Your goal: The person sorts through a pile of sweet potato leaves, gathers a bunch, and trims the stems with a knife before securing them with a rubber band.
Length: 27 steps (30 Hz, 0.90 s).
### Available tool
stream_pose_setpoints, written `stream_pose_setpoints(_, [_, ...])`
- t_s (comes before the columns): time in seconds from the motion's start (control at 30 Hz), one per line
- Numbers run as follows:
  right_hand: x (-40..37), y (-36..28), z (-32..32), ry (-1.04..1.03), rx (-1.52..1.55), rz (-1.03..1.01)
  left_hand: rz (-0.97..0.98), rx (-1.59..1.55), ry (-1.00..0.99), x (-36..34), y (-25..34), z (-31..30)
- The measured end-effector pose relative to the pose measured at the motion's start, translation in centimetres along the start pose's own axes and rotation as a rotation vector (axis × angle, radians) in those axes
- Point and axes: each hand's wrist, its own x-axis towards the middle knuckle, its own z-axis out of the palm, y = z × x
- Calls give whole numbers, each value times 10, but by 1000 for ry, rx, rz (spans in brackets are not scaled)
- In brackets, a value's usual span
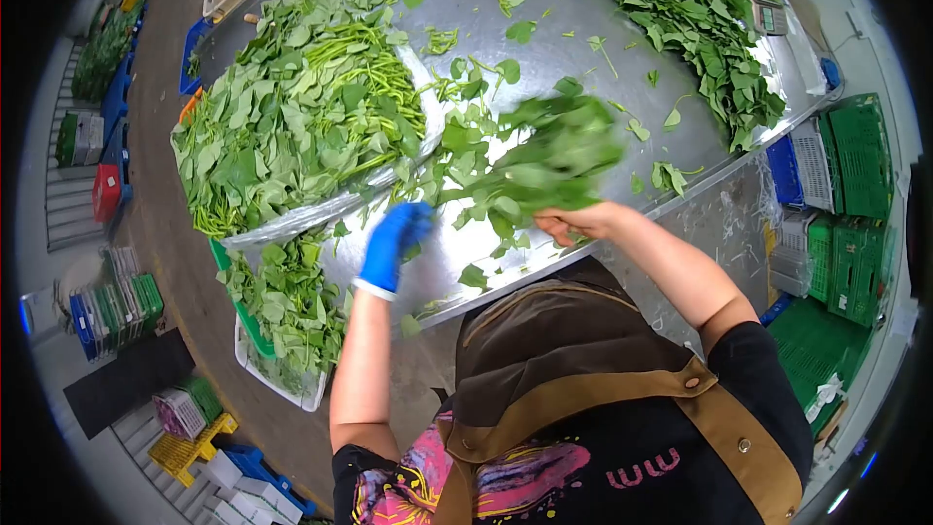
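Note:
My right hand [575, 222], bare, is closed around the stem end of a bunch of leafy greens [559, 151], whose leaves are smeared by motion. To its left is my left hand [397, 238] in a blue glove, close to the table's near edge; motion blur hides how its fingers lie. Beyond it rises a big heap of leafy greens [301, 117], stems towards the middle, with clear plastic [340, 204] along its near side. Loose leaves [473, 136] lie scattered between the heap and the bunch.
The metal table [583, 49] carries a long row of greens [705, 49] on the right, by a scale [770, 17]. A white crate [309, 397] of greens stands below the left edge. Green crates [860, 156] are stacked at right. Plant scraps litter the floor.

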Motion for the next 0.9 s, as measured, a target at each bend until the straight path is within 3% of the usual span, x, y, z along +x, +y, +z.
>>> stream_pose_setpoints(0.07, [14,12,-6,205,116,135,-115,27,-157,5,-32,16])
stream_pose_setpoints(0.13, [0,7,20,-68,163,43,-158,-177,-208,0,-42,36])
stream_pose_setpoints(0.17, [-2,14,26,-117,176,43,-108,-489,-281,-3,-40,54])
stream_pose_setpoints(0.23, [-3,17,34,-207,174,40,327,112,-284,-4,-44,61])
stream_pose_setpoints(0.27, [-4,19,37,-251,168,47,432,225,-253,-8,-40,64])
stream_pose_setpoints(0.37, [1,30,38,-327,187,88,245,-316,-322,-25,-14,78])
stream_pose_setpoints(0.4, [3,32,37,-348,193,100,175,-610,-452,-21,-13,71])
stream_pose_setpoints(0.47, [1,37,40,-350,220,95,490,117,-193,-36,8,82])
stream_pose_setpoints(0.53, [-1,38,44,-385,223,62,559,109,-230,-32,13,82])
stream_pose_setpoints(0.6, [-1,40,47,-381,222,61,364,-636,-565,-15,9,71])
stream_pose_setpoints(0.63, [-2,42,48,-369,224,66,378,-464,-399,-17,3,65])
stream_pose_setpoints(0.73, [0,45,53,-266,145,36,79,-644,-167,-36,47,69])
stream_pose_setpoints(0.8, [1,48,55,-186,66,8,397,-335,135,-42,61,68])
stream_pose_setpoints(0.87, [0,48,56,-113,-19,-17,739,-21,249,-53,73,63])
stream_pose_setpoints(0.9, [0,48,57,-97,-44,-27,778,110,325,-64,79,65])
